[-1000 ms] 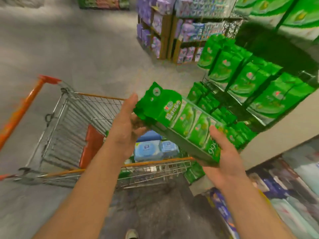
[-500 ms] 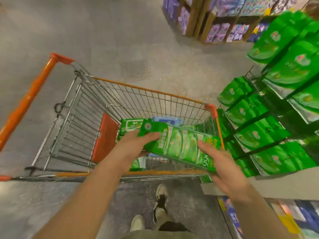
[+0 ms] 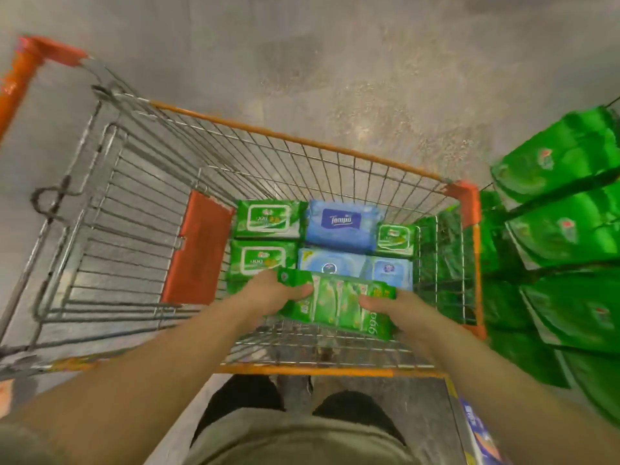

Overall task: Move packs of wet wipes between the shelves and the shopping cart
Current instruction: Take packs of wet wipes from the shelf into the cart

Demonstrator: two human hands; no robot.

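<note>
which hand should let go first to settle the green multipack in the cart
Probably the right hand: it grips the green multipack at its near end, above bare cart wire. The left hand steadies the far end over packs already lying there.

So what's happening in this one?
A person is lowering a long green multipack of wet wipes into a shopping cart, left hand and right hand gripping its ends. Several green and blue packs already lie in the basket. More green packs hang on the shelf to the right.
</note>
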